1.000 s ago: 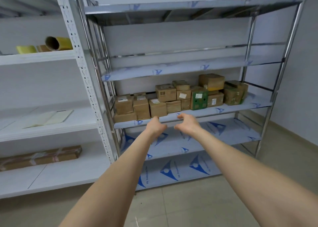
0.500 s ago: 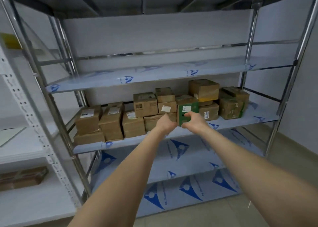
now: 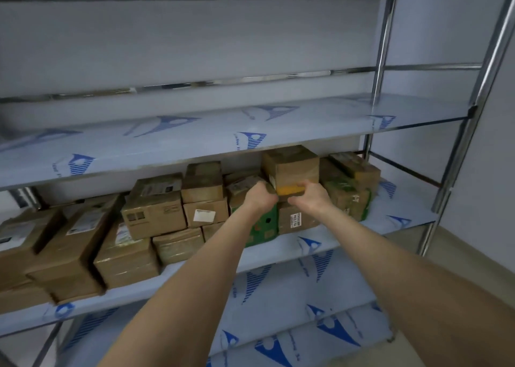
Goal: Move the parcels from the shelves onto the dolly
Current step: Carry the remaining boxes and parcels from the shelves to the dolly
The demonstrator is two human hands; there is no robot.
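Observation:
Several cardboard parcels fill the middle shelf (image 3: 351, 237) of a metal rack. A brown parcel with a yellow strip (image 3: 292, 166) sits on top of the stack, just right of centre. My left hand (image 3: 260, 196) grips its lower left corner and my right hand (image 3: 308, 196) grips its lower front edge, fingers curled. Under my left hand stands a green parcel (image 3: 264, 226). A brown parcel with a white label (image 3: 296, 219) lies below the held one. The dolly is out of view.
The upper shelf (image 3: 195, 135) hangs close above the top parcel. More brown parcels (image 3: 153, 208) crowd the left of the shelf, and green-printed ones (image 3: 348, 196) sit at the right. Steel posts (image 3: 457, 166) frame the right end. The lower shelves (image 3: 278, 297) carry only blue-printed film.
I have stepped closer to the rack. Both hands rose from the green parcel's front to the brown parcel with the yellow strip and took hold of it.

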